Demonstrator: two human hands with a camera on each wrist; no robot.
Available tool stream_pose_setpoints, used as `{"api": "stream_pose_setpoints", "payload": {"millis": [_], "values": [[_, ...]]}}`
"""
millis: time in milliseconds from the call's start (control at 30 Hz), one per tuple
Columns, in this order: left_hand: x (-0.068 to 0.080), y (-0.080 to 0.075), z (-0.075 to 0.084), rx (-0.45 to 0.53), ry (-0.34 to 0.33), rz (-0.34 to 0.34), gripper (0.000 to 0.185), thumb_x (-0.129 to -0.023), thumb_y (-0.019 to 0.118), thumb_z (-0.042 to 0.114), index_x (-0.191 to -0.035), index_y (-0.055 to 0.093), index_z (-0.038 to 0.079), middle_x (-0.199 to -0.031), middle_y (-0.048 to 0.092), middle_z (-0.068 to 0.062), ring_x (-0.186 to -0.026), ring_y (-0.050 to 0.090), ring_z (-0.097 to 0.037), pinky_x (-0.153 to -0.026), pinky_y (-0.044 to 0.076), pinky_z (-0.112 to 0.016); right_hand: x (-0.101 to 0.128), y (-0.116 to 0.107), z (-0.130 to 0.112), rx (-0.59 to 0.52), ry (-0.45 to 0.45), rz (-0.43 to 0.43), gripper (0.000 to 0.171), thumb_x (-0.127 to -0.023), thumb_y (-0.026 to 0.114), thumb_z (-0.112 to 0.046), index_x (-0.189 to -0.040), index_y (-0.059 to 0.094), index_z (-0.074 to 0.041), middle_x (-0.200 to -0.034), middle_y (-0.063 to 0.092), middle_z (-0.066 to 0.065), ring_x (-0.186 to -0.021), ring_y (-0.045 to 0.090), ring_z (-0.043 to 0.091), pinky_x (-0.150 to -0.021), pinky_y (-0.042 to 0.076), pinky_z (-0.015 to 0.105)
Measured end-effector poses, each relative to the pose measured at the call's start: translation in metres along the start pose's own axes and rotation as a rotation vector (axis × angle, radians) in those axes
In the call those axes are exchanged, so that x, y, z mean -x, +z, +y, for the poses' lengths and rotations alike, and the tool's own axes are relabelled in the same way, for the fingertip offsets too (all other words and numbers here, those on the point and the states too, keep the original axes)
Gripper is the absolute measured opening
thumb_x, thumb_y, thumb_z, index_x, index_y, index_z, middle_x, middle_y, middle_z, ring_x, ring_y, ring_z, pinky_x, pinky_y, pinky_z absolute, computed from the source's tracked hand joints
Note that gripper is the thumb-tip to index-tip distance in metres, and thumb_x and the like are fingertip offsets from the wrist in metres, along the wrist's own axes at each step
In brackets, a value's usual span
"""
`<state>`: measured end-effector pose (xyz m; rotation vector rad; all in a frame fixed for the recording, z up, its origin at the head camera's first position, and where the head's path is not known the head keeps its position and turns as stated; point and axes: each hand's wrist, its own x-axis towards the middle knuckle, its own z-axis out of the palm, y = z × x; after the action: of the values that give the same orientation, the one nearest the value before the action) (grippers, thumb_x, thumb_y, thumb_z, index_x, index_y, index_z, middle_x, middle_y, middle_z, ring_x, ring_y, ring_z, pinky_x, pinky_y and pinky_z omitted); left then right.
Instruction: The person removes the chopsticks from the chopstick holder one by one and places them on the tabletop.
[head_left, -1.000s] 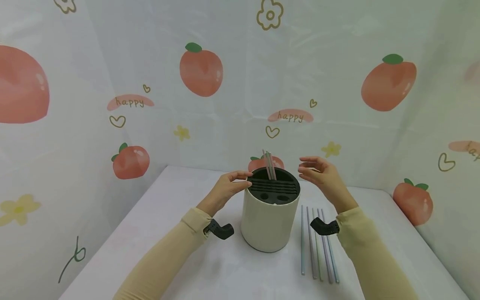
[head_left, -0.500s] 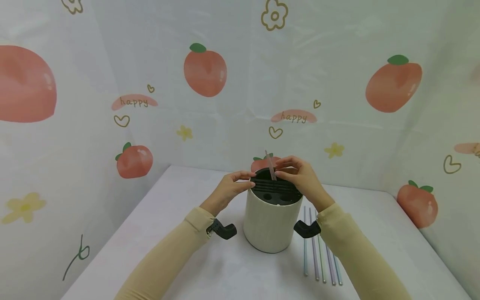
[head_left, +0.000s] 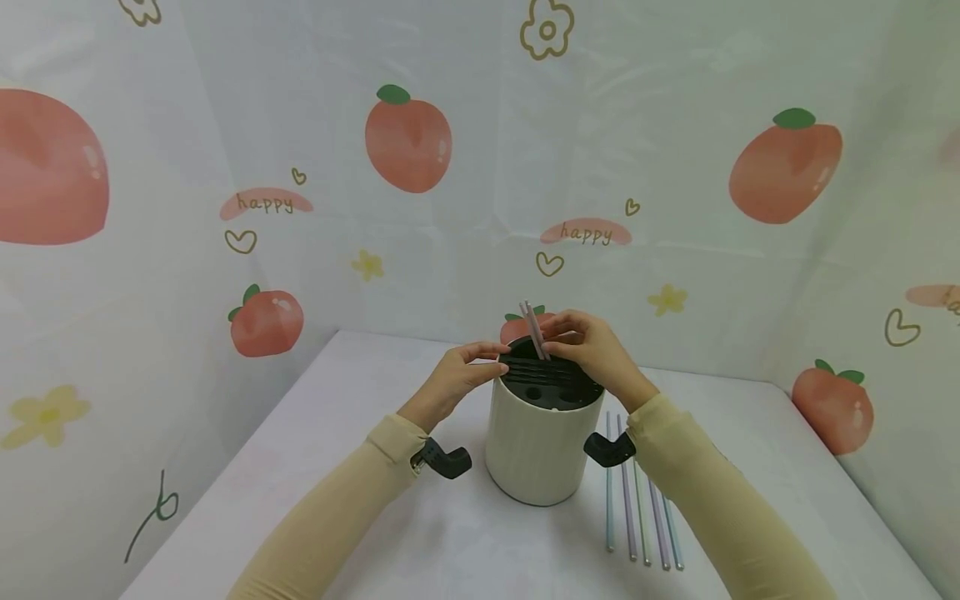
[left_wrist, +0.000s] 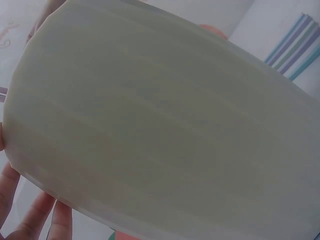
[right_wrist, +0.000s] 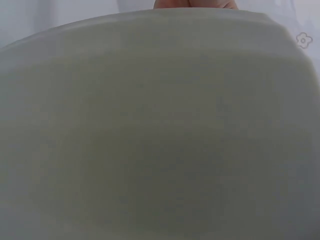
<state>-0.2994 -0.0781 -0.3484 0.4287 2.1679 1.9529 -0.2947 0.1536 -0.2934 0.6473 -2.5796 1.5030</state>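
- left hand (head_left: 457, 375): relaxed fingers resting against the rim of the white holder (head_left: 542, 454)
- right hand (head_left: 592, 343): fingertips at the leaning sticks (head_left: 536, 331) in the holder's rear opening; whether pinching, cannot tell
- loose sticks (head_left: 627, 508): on the table (head_left: 517, 554), right of the holder

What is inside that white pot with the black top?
Pinkish sticks lean in the rear opening of the white pot, by the right hand. It may hide others; the sticks' lower ends and the pot's bottom are covered.
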Motion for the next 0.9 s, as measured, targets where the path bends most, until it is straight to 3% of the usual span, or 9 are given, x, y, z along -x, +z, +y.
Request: {"api": "stream_pose_setpoints", "payload": {"millis": [233,467,633,767,900], "values": [[0.006,0.001,0.009,-0.008,-0.004,-0.012,0.041,-0.089,0.065,0.01,-0.129,0.059,0.001,-0.131,0.052,-0.015,-0.123,0.048,-0.028,-0.109,0.037,-0.047,-0.004,0.001,0.0,0.027,-0.011,-0.009,0.022,-0.09,0.066,-0.004,-0.112,0.064,0.001,-0.114,0.065,0.02,-0.104,0.066,0.034,-0.084,0.055,0.035],[0.001,0.002,0.0,-0.007,0.008,0.01,0.04,-0.088,0.068,0.016,-0.127,0.063,0.009,-0.133,0.052,-0.012,-0.124,0.047,-0.027,-0.109,0.036,-0.047,-0.004,-0.001,-0.003,0.051,-0.028,-0.008,0.021,-0.09,0.067,-0.005,-0.11,0.064,0.001,-0.112,0.066,0.018,-0.102,0.067,0.034,-0.081,0.055,0.034],[0.001,0.002,-0.002,-0.008,0.022,0.012,0.039,-0.088,0.068,0.017,-0.126,0.063,0.011,-0.133,0.051,-0.012,-0.124,0.048,-0.027,-0.109,0.037,-0.046,-0.002,-0.015,-0.008,0.04,-0.061,0.061,0.024,-0.09,0.068,-0.009,-0.11,0.061,0.001,-0.108,0.064,0.018,-0.101,0.067,0.028,-0.08,0.054,0.025],[0.001,0.002,-0.002,-0.006,0.02,0.017,0.037,-0.087,0.069,0.017,-0.124,0.065,0.012,-0.132,0.052,-0.011,-0.123,0.048,-0.026,-0.108,0.038,-0.046,-0.001,-0.034,-0.018,-0.134,-0.103,0.13,0.019,-0.089,0.068,-0.004,-0.106,0.06,0.0,-0.1,0.062,0.006,-0.089,0.067,0.012,-0.078,0.056,0.021],[0.002,0.002,-0.001,-0.006,0.016,0.027,0.035,-0.087,0.069,0.017,-0.122,0.066,0.014,-0.131,0.052,-0.01,-0.123,0.048,-0.026,-0.108,0.038,-0.046,0.004,-0.059,-0.034,-0.453,-0.243,0.208,0.018,-0.087,0.065,0.007,-0.1,0.062,-0.005,-0.094,0.063,0.001,-0.081,0.067,0.009,-0.077,0.058,0.025]]}}
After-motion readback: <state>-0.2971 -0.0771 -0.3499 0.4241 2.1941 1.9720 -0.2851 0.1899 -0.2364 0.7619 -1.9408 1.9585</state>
